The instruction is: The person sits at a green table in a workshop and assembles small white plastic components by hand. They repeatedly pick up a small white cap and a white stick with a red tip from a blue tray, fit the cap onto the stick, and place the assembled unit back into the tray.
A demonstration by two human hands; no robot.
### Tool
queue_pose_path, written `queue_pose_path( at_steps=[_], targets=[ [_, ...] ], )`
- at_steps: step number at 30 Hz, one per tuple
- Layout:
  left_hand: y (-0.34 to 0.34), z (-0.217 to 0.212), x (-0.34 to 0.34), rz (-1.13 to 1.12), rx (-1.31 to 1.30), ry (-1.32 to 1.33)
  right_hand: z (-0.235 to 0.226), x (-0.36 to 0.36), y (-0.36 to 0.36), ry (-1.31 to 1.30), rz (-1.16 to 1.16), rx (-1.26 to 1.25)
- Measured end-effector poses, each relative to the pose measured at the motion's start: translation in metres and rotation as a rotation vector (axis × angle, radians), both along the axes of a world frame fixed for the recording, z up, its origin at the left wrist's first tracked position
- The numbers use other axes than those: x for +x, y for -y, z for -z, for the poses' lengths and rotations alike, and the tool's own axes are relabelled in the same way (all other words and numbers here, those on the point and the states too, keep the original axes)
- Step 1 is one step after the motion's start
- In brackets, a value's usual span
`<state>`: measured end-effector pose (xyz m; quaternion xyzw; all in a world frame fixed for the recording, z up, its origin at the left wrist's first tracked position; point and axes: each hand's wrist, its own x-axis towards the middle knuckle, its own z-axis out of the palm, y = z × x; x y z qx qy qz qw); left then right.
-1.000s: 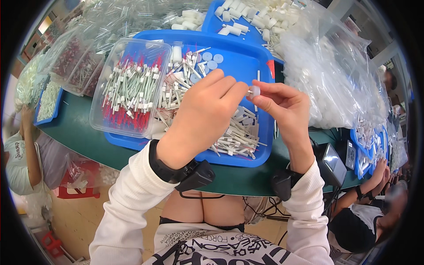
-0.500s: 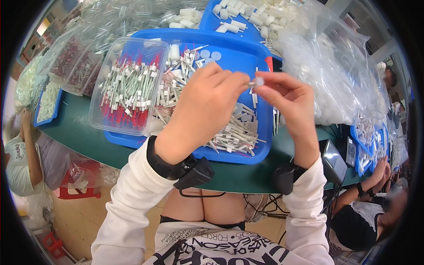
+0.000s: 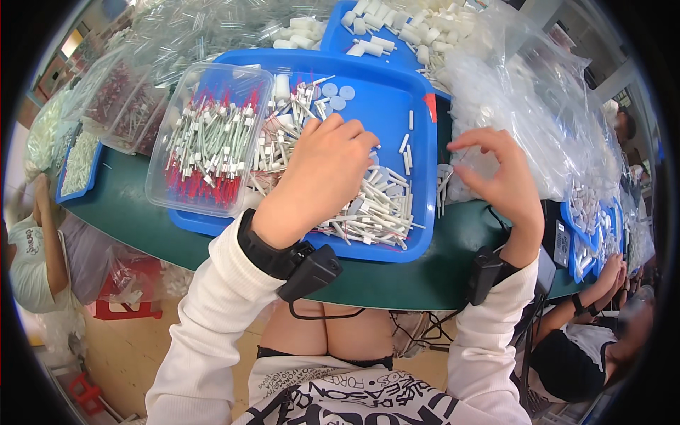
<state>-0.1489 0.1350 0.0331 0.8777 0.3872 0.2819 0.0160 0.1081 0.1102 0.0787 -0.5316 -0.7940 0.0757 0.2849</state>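
far left, a clear tub [image 3: 205, 134] of red-tipped sticks sits on your blue tray [image 3: 386, 106]. your left hand [image 3: 319, 173] lies knuckles-up on the heap of white sticks [image 3: 375, 209] in that tray, fingers curled together; whether they clamp a stick cannot be told. your right hand [image 3: 499, 177] hovers at the tray's right edge, fingers apart and bare, beside clear plastic bags [image 3: 524, 106].
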Motion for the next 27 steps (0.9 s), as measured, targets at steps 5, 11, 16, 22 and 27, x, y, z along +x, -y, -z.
queue_pose_path(
  at_steps=[5, 11, 16, 22, 27],
  targets=[
    [0.000, -0.003, 0.002, -0.027, -0.078, 0.012, 0.014, -0.042, -0.009, -0.193, -0.012, 0.093],
    [0.000, -0.006, 0.006, -0.135, 0.110, 0.250, 0.021, -0.071, -0.005, 0.147, -0.184, 0.044],
    [0.007, -0.012, 0.013, 0.095, -0.034, 0.402, 0.022, -0.077, -0.002, 0.132, -0.065, -0.006],
    [0.010, -0.010, 0.018, 0.053, -0.070, 0.621, 0.014, -0.073, -0.009, -0.100, 0.023, 0.012],
    [-0.003, -0.013, 0.009, -0.057, -0.318, 0.864, 0.000, -0.100, -0.031, -0.521, -0.163, 0.034]
  ],
)
